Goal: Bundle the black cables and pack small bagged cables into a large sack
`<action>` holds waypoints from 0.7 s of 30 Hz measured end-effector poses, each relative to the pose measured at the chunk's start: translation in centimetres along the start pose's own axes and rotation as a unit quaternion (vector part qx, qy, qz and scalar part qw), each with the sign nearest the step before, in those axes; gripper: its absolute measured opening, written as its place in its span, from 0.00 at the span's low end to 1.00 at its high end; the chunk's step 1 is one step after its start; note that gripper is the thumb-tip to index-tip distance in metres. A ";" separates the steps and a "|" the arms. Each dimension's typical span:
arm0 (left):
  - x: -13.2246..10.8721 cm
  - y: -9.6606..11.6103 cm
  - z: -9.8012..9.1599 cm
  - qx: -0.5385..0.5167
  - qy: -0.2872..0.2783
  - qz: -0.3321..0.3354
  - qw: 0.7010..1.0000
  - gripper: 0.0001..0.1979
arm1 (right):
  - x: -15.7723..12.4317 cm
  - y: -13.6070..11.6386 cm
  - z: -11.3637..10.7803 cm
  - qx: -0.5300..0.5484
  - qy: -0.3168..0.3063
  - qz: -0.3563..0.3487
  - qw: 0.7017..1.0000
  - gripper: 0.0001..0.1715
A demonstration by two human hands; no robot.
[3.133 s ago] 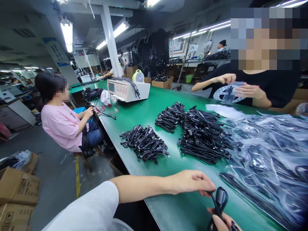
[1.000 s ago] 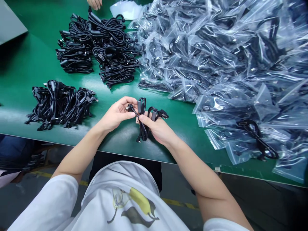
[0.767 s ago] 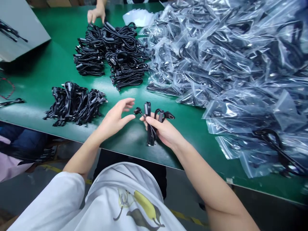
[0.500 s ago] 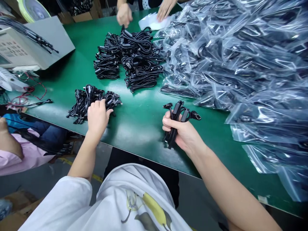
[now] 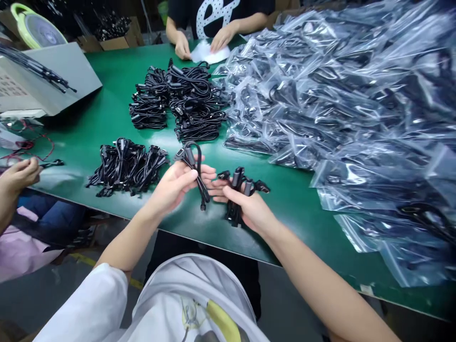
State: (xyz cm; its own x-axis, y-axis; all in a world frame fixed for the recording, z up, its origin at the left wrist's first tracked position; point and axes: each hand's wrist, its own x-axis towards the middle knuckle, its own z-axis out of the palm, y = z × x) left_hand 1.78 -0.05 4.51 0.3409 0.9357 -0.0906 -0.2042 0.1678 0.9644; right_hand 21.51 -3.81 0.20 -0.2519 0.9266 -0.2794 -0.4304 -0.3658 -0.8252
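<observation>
left hand (image 5: 174,186) grips cable (image 5: 195,164) | right hand (image 5: 249,209) grips bundle (image 5: 237,180) | by table (image 5: 199,228) near edge

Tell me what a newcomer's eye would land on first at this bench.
First, the huge heap of clear bags with cables inside, covering the right half of the green table. Next, at the near edge, the left hand grips a coiled black cable and the right hand clutches a cable bundle. Loose cable piles lie left of the bags.
</observation>
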 end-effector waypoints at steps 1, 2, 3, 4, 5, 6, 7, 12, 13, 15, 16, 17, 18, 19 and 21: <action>0.7 -0.4 0.8 -0.025 -0.009 -0.009 1.000 0.18 | 0.0 0.1 0.0 -0.003 -0.005 0.004 1.000 0.25; 1.4 -0.7 1.5 -0.038 -0.012 -0.011 0.999 0.17 | 0.0 0.0 -0.1 -0.006 -0.007 0.006 1.000 0.26; 2.0 -1.0 1.9 -0.042 -0.012 -0.010 0.999 0.16 | 0.0 -0.1 -0.3 -0.011 -0.006 0.005 1.000 0.26; 2.6 -1.3 2.2 -0.038 -0.010 -0.008 0.999 0.16 | 0.0 -0.2 -0.4 -0.018 0.000 0.004 1.000 0.27; 3.1 -1.6 2.3 -0.032 -0.007 -0.008 0.999 0.17 | 0.0 -0.4 -0.6 -0.027 0.010 0.004 1.000 0.27; 3.5 -1.9 2.4 -0.028 -0.005 -0.015 0.999 0.17 | 0.0 -0.5 -0.7 -0.033 0.028 0.006 0.999 0.27; 3.8 -2.3 2.3 -0.028 -0.005 -0.027 0.999 0.17 | 0.0 -0.6 -0.8 -0.036 0.048 0.011 0.998 0.27; 4.5 -3.5 1.5 -0.084 0.068 -0.041 0.993 0.19 | 0.1 -0.4 -0.9 -0.040 0.087 0.059 0.994 0.27; 4.5 -3.6 1.3 -0.086 0.087 -0.033 0.992 0.18 | 0.2 -0.3 -0.9 -0.050 0.086 0.066 0.993 0.27; 4.5 -3.5 1.0 -0.083 0.099 -0.031 0.991 0.19 | 0.2 0.1 -0.9 -0.069 0.087 0.078 0.991 0.28; 4.5 -3.4 0.8 -0.081 0.095 -0.035 0.992 0.19 | 0.2 0.3 -0.9 -0.078 0.087 0.085 0.990 0.28; 4.5 -3.3 0.7 -0.080 0.088 -0.038 0.992 0.19 | 0.2 0.5 -0.9 -0.085 0.086 0.091 0.988 0.28; 4.5 -3.2 0.7 -0.080 0.084 -0.039 0.992 0.19 | 0.2 0.7 -0.9 -0.092 0.083 0.097 0.988 0.28; 4.4 -3.1 0.6 -0.083 0.083 -0.039 0.992 0.19 | 0.1 0.8 -0.9 -0.098 0.080 0.101 0.987 0.28; 4.4 -3.1 0.6 -0.096 0.083 -0.048 0.991 0.19 | 0.0 0.9 -0.8 -0.103 0.072 0.104 0.987 0.27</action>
State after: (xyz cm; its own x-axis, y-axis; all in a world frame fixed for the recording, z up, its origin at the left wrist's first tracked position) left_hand 4.48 3.36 1.24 0.2147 0.9483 -0.2339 -0.3545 0.2988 0.8860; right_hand 21.74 -4.05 -0.96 -0.1836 0.8418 -0.5076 -0.1933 -0.5372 -0.8210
